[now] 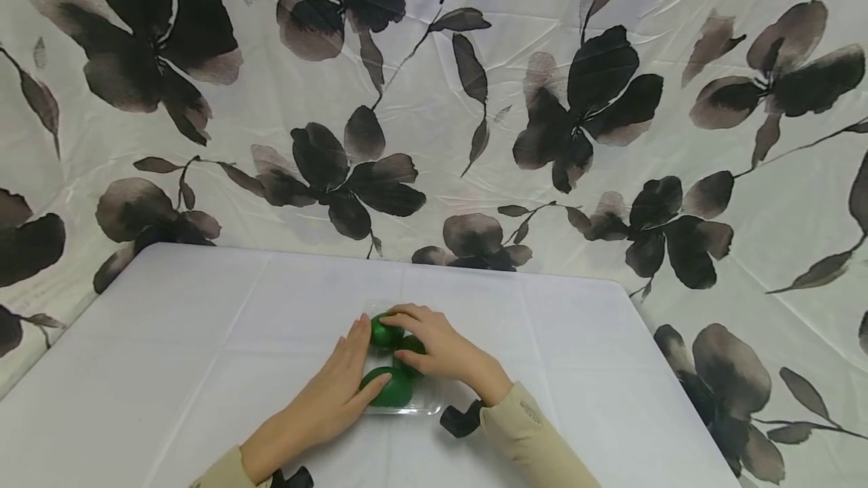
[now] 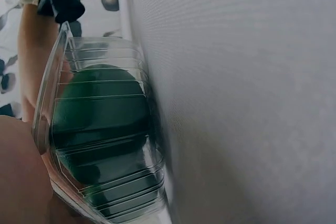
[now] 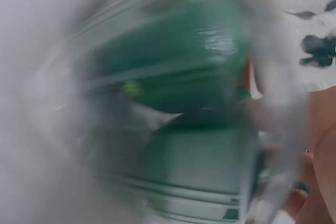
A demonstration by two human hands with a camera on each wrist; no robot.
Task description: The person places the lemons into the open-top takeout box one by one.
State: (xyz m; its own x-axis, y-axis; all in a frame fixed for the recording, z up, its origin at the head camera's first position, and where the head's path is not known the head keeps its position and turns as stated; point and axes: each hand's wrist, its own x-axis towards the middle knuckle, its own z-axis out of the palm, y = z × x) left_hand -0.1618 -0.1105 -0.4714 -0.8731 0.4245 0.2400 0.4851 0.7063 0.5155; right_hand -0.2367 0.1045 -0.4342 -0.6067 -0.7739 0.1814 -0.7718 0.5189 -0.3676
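Three smooth, rounded green fruits [image 1: 395,390] sit in a clear plastic container [image 1: 427,402] on the white table. Their exact kind is unclear. Along the container's left side lies my left hand [image 1: 332,382], fingers fairly straight and thumb over the nearest fruit. My right hand [image 1: 441,345] reaches in from the right. Its bent fingers and thumb hold the far fruit [image 1: 385,334], with the thumb also over the middle fruit [image 1: 410,364]. Through the ridged wall in the left wrist view, green fruit [image 2: 102,108] fills the container. The right wrist view is blurred, showing green fruit [image 3: 178,51] behind clear plastic.
A white-covered table [image 1: 190,352] spreads around the container. Behind it hangs a floral cloth [image 1: 468,119], reaching down past the table's far edge. Black wrist mounts [image 1: 461,419] are on both forearms, close to the tabletop.
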